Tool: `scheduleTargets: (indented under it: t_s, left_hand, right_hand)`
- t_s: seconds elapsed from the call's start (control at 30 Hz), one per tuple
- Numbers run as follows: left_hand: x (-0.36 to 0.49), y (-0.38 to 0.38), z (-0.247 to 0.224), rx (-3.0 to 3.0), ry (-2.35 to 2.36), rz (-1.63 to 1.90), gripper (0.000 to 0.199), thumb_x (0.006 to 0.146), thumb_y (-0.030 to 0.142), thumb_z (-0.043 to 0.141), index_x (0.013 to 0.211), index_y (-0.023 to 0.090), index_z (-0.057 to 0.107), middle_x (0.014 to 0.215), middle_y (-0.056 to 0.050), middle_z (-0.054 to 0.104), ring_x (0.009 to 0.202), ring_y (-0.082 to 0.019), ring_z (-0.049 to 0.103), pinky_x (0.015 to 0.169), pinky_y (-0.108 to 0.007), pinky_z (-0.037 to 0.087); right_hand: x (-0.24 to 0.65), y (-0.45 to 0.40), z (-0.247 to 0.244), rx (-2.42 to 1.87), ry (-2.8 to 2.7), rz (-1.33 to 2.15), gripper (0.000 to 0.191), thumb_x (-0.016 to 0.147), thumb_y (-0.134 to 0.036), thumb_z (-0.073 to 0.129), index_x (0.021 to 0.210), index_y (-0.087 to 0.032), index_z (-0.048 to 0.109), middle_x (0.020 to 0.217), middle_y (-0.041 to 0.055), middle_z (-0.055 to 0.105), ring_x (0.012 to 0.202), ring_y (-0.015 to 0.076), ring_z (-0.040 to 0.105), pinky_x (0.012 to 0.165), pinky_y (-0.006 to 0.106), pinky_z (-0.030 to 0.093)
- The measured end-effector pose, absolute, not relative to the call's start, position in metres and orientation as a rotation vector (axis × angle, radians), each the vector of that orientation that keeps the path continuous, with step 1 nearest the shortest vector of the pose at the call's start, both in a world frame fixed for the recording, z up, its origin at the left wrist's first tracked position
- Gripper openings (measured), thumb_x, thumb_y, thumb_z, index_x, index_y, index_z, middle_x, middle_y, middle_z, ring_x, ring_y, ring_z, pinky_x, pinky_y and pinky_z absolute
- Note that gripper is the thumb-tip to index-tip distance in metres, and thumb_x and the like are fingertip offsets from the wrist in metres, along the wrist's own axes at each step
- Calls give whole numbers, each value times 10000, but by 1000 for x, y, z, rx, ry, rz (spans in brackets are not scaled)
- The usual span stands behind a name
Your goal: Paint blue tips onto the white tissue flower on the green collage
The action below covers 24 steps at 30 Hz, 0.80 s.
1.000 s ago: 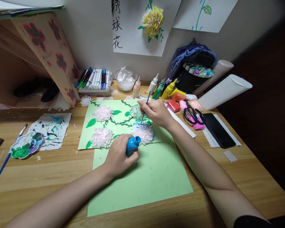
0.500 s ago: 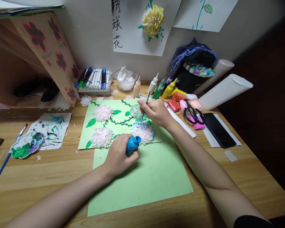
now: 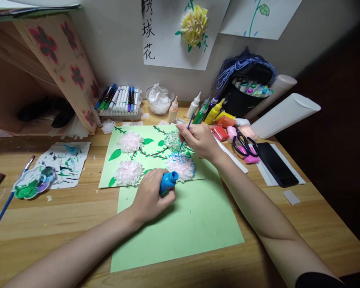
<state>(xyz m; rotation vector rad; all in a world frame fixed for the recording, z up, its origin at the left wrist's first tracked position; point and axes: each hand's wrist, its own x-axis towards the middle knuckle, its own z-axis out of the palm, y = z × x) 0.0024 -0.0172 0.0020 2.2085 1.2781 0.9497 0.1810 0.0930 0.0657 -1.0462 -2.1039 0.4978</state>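
My left hand (image 3: 152,193) is closed round an uncapped blue paint bottle (image 3: 168,182), its mouth tilted up to the right. Between the fingers of my right hand (image 3: 201,141) is a thin blue paintbrush (image 3: 190,123), its tip touching the top of a pink-white paper flower (image 3: 181,167) flecked with blue. That flower is on a light green card (image 3: 156,138) with painted leaves and branches. Two pale pink flowers (image 3: 129,173) fill the card's left side. A green-flecked flower (image 3: 171,141) is partly hidden behind my right hand. A larger green sheet (image 3: 180,228) lies beneath.
On the left are a palette (image 3: 34,185), another brush (image 3: 3,213) and a stained paper (image 3: 66,166) with a blue cap. Markers (image 3: 120,99), a glass bowl (image 3: 159,105) and paint bottles line the back. Scissors (image 3: 245,145) and a phone (image 3: 277,165) lie right.
My right hand and the brush have shifted very slightly to the right, with the tip still at the blue-flecked flower. My left hand holds the bottle in the same place.
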Motion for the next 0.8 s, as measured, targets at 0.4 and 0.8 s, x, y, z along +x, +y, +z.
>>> scheduleTargets:
  t_s: [0.4,0.8]
  left_hand:
    - [3,-17,1,2211,1276,954,185,794,183,505,977,190,485,871,-44,611,795,-196,569,698,-321,446]
    - [2,-17,2,2206,1278,950,181,795,181,504,974,194,481,867,-41,607,792,-196,569,688,-320,446]
  right_hand:
    - [180,94,65,-1030,-2052,585,573,950,-534,366,517,-186,507,485,-6,508,513,101,510,616,286,394]
    - [180,93,68,-1042,-2050,599,574,950,-529,376,510,-185,507,496,10,539,523,100,507,619,282,397]
